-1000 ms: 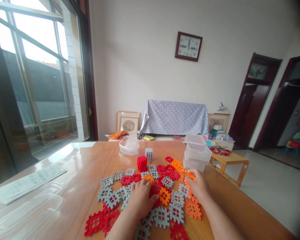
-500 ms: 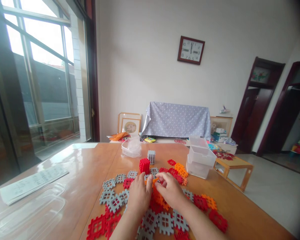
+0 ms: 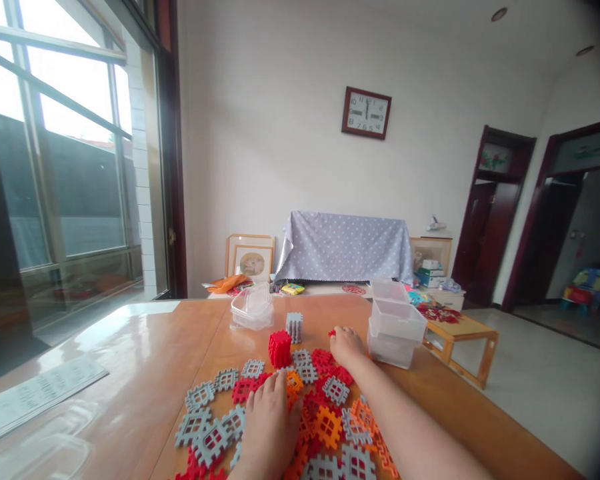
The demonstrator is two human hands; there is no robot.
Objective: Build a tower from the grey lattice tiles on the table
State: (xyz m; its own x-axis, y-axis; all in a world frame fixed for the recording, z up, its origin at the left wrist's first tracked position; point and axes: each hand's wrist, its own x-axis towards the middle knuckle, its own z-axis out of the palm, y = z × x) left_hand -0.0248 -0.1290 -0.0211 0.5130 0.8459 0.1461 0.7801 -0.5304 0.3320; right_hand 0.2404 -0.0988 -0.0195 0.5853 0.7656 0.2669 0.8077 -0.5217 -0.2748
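Note:
My left hand (image 3: 270,421) lies palm down over the pile, fingers stretched forward beside an orange window-shaped interlocking block (image 3: 294,381). At the far right of the pile, my right hand (image 3: 348,347) reaches forward with curled fingers. A red block (image 3: 332,333) peeks out beside its fingertips; what lies under that hand is hidden. Beyond my left hand stands a stack of red blocks (image 3: 280,349), with a stack of grey blocks (image 3: 295,327) just behind it. Loose grey blocks (image 3: 213,439), red ones (image 3: 323,361) and orange ones (image 3: 328,427) are spread between and around my arms.
A clear plastic container (image 3: 253,308) sits at the table's far edge. Stacked clear boxes (image 3: 396,333) stand right of my right hand. Written sheets (image 3: 40,393) and a clear lid (image 3: 55,447) lie on the left. A low wooden stool (image 3: 460,327) is beyond the table.
My hands, close together over the pile before, have parted. The right one has moved forward over where orange blocks lay; the left has flattened on the pile. The view has shifted slightly.

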